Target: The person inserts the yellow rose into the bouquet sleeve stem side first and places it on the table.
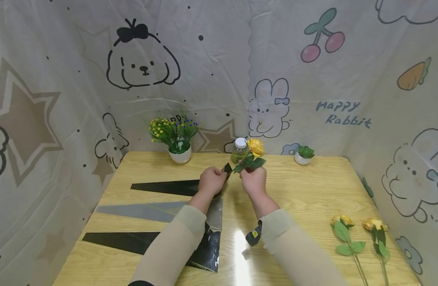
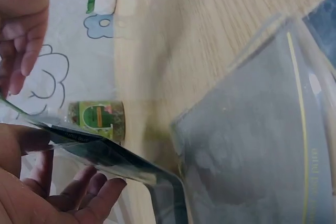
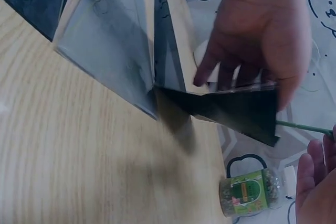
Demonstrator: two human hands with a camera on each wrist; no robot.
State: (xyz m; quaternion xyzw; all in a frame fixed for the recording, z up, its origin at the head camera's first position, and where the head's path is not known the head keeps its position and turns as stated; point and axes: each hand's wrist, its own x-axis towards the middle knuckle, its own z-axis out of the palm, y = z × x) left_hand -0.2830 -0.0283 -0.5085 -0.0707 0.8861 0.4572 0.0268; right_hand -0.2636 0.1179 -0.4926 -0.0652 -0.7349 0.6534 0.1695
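Observation:
My left hand (image 1: 212, 180) pinches the wide end of a black flower sleeve (image 1: 161, 186), lifting that end off the table. The sleeve's narrow end points left. My right hand (image 1: 254, 180) grips the green stem of a yellow rose (image 1: 256, 147), just below its leaves. In the right wrist view the stem (image 3: 304, 127) runs to the raised edge of the sleeve; how far it reaches inside is hidden. Nearer me lie a grey translucent sleeve (image 1: 144, 210) and another black sleeve (image 1: 122, 240), both partly under my left arm.
Two more yellow roses (image 1: 342, 220) lie at the table's right. Along the back edge stand a white pot of small yellow and blue flowers (image 1: 180, 155), a jar with a white lid (image 1: 240, 149) and a small potted succulent (image 1: 303, 157). A printed cloth hangs behind.

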